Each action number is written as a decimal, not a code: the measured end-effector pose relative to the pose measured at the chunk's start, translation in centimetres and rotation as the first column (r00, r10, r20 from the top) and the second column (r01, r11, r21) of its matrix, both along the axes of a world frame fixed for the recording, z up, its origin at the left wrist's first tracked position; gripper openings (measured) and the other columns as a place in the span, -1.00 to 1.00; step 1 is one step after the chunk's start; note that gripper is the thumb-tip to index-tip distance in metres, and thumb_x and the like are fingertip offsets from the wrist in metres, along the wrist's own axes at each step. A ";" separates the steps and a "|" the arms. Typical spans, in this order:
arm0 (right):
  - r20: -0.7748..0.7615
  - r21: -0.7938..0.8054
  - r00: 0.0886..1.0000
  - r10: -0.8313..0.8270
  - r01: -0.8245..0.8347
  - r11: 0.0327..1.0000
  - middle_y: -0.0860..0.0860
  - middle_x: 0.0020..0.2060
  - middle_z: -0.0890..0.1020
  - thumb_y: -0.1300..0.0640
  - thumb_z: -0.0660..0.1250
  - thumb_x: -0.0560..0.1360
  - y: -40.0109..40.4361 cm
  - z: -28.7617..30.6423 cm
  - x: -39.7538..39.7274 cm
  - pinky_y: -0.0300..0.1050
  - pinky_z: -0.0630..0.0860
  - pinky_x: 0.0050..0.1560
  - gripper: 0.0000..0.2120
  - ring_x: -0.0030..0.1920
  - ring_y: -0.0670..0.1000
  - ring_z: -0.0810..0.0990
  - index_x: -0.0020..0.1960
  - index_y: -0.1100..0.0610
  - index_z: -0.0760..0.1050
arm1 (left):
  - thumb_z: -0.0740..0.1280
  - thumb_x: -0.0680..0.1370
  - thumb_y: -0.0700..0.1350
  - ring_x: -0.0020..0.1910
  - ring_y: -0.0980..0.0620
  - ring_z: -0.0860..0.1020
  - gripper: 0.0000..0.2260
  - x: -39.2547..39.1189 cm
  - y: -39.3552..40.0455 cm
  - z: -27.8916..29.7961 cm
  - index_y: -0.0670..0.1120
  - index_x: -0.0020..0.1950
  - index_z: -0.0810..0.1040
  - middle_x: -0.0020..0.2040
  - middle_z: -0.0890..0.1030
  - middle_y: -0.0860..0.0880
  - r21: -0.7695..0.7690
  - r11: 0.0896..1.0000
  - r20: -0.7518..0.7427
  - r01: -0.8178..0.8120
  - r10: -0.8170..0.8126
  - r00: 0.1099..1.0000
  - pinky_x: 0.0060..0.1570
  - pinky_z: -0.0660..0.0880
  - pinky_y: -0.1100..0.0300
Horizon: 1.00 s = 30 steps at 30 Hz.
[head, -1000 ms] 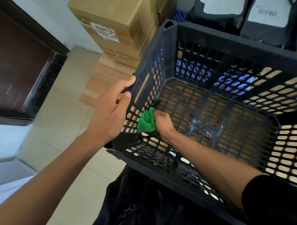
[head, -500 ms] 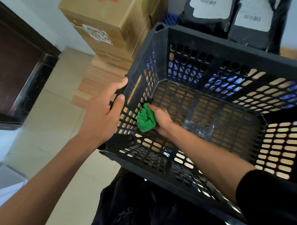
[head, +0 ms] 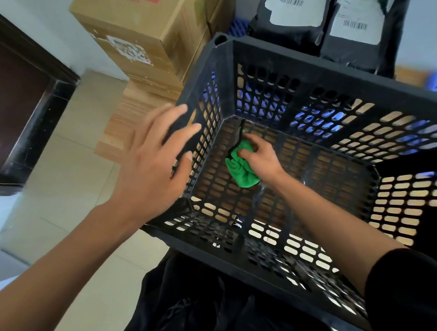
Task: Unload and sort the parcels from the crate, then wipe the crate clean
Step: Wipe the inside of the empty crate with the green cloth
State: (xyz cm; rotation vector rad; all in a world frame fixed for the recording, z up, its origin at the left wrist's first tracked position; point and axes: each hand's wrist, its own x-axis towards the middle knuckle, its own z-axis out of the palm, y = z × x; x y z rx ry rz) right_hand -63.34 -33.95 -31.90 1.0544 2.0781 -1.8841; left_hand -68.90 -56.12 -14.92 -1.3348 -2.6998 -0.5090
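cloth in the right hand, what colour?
Bright green cloth, pressed on the black crate floor by the right hand. Head view shows it best.

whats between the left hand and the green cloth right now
In the head view, the black crate's slotted left wall stands between them: left hand spread open outside it, green cloth inside on the floor under the right hand.

Cloth (head: 241, 170) in crate (head: 341, 78), on its floor near left wall, under right hand (head: 261, 159). Left hand (head: 152, 162) outside left wall. Box (head: 148, 34) behind-left of crate; two parcels (head: 326, 27) behind it.
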 end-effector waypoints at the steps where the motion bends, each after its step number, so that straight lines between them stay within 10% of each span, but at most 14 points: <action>1: 0.014 0.083 1.000 0.022 -0.023 0.996 0.00 0.24 0.61 0.13 0.42 0.52 0.5 0.2 0.1 -0.04 0.52 0.31 -0.50 0.21 0.01 0.59 0.45 -0.01 0.48 | 0.31 0.60 -0.18 0.52 -0.15 0.34 -0.66 0.2 0.7 0.0 -0.16 0.37 0.56 0.46 0.48 -0.13 -0.013 0.999 -0.007 0.047 -0.047 0.999 0.43 0.28 -0.09; 8: 0.151 0.474 0.969 0.194 -0.244 0.846 0.09 0.48 0.32 0.16 0.33 0.60 3.5 0.6 0.6 -0.07 0.38 0.36 -0.52 0.38 0.15 0.45 0.49 0.24 0.42 | 0.20 0.63 0.02 0.49 -0.10 0.33 -0.64 2.3 6.5 -2.6 -0.04 0.39 0.53 0.45 0.47 -0.05 -0.384 0.865 0.150 0.323 -0.286 0.946 0.36 0.34 -0.15; 16: 0.374 0.615 0.878 0.298 -0.475 0.629 0.12 0.44 0.30 0.19 0.25 0.60 5.9 -0.2 0.4 0.19 0.52 0.22 -0.59 0.30 0.30 0.44 0.43 0.24 0.43 | 0.13 0.69 0.06 0.53 -0.24 0.25 -0.56 -0.1 10.9 -11.8 -0.05 0.53 0.38 0.57 0.28 -0.22 -0.788 0.482 0.407 0.383 -0.059 0.912 0.43 0.28 -0.18; 22: 0.506 0.678 0.831 0.229 -0.548 0.490 0.18 0.38 0.32 0.11 0.26 0.60 4.8 -2.8 1.2 0.22 0.54 0.08 -0.52 0.28 0.29 0.39 0.46 0.26 0.34 | 0.15 0.70 -0.02 0.64 -0.28 -0.17 -0.41 -1.1 10.3 -15.7 -0.03 0.68 -0.01 0.65 -0.23 -0.28 -0.836 0.346 0.492 0.425 0.133 0.860 0.54 0.12 -0.24; 30: 0.513 0.682 0.849 0.126 -0.492 0.540 0.21 0.40 0.30 0.16 0.26 0.56 0.5 -4.6 -2.2 0.18 0.47 0.21 -0.55 0.29 0.29 0.36 0.42 0.25 0.36 | 0.22 0.69 -0.03 0.59 -0.37 -0.32 -0.26 -0.5 10.2 -17.2 -0.10 0.67 -0.22 0.56 -0.42 -0.36 -0.841 0.295 0.515 0.453 0.182 0.838 0.53 0.15 -0.28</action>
